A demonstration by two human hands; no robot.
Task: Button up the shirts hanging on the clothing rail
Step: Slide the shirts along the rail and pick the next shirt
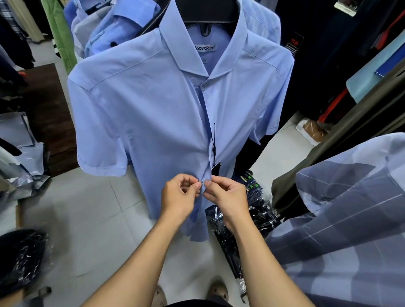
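A light blue short-sleeved shirt (158, 103) hangs facing the camera on a black hanger (208, 7), collar spread open and a white label showing inside the neck. Its front placket is closed from below the collar down to near the hem. A black tag string (213, 140) dangles along the placket. More blue shirts (111, 21) hang behind it.

Under you runs a pale grey tiled floor (85, 227), carrying a dark brown mat (48, 113) at upper left, crumpled grey plastic bags (22, 154) beside it, and clear-wrapped dark garments (237, 228) (glossy, creased) just ahead of your feet.
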